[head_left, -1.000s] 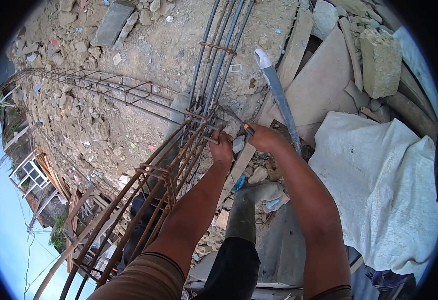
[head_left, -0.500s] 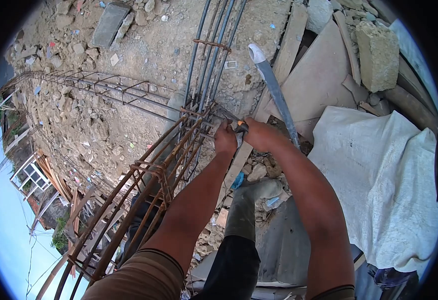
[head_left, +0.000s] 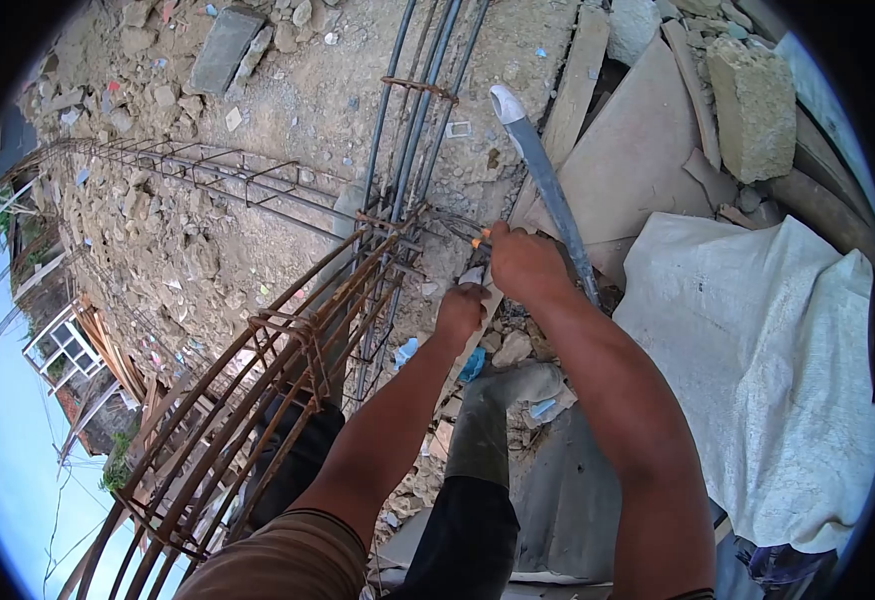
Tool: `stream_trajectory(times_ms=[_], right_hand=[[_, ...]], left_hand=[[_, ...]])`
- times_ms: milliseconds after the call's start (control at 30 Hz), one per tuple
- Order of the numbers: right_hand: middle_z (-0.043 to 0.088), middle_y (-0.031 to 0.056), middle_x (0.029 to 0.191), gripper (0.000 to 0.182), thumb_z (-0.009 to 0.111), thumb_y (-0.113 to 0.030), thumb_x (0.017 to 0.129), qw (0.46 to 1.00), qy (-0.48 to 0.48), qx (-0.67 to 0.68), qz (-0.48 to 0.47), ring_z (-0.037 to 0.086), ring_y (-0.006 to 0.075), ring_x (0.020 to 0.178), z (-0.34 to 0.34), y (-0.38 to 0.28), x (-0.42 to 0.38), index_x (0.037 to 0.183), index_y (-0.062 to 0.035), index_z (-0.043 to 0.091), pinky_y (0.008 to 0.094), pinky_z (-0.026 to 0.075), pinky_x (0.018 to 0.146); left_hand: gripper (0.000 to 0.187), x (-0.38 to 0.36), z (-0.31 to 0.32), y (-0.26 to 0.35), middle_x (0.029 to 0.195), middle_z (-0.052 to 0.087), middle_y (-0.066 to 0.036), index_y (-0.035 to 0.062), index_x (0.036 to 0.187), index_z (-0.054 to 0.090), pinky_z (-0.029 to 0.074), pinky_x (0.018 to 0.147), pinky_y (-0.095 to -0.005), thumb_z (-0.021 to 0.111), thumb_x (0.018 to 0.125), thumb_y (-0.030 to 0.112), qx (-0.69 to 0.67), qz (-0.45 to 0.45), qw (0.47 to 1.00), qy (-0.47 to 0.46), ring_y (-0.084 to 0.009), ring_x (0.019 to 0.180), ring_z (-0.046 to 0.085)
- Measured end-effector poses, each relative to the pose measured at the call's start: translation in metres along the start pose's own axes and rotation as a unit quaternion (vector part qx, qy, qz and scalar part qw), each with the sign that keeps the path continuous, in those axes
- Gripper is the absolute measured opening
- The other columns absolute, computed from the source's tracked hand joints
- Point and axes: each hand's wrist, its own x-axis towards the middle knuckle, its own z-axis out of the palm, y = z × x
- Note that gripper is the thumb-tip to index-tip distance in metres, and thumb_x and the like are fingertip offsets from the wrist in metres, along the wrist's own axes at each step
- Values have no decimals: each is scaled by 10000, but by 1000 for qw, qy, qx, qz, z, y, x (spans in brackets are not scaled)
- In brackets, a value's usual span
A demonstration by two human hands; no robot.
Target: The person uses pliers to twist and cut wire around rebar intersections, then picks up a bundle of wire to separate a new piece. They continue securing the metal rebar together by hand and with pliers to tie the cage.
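Note:
My right hand (head_left: pixel 528 262) is closed round the orange and black handle of a pincer-like tool (head_left: pixel 455 225). The tool's metal jaws point left, at the joint where rusty rebar (head_left: pixel 343 290) meets the upright grey bars (head_left: pixel 420 110). Just below and left of it, my left hand (head_left: pixel 463 308) is closed, fingers curled, near a small pale pointed piece; what it holds, if anything, I cannot make out. It is apart from the bars.
A grey pipe (head_left: pixel 553 190) leans right of my hands. White sacking (head_left: pixel 748 350) and broken slabs (head_left: pixel 638 150) lie at the right. Rubble (head_left: pixel 158 230) spreads left, with another rebar cage (head_left: pixel 228 172) across it. A boot (head_left: pixel 483 420) stands below.
My left hand has moved down, away from the rebar joint and the tool. My right hand has shifted slightly up and right, and more of the tool's jaws shows.

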Motion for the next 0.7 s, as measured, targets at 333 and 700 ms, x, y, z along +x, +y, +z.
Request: stream_trajectory(times_ms=[333,700], right_hand=[[694,209,1010,427,642,-238,883,989,49,125,67,714,338,928,10,-19,-31,1196,34,540,425,573,803],[688,211,1039,392,669,-288,877,954,-74,280,78,699,330,939,30,-1,-26,1146,-27,553,435,551,720]], left_hand=[[309,71,-13,30,1121,685,-103,136,989,631,498,933,-407,645,947,442,-391,75,906,-140,-243,996,616],[379,36,-10,51,1051,698,-114,74,971,619,522,942,-441,664,934,448,-420,115,895,-100,-271,973,642]])
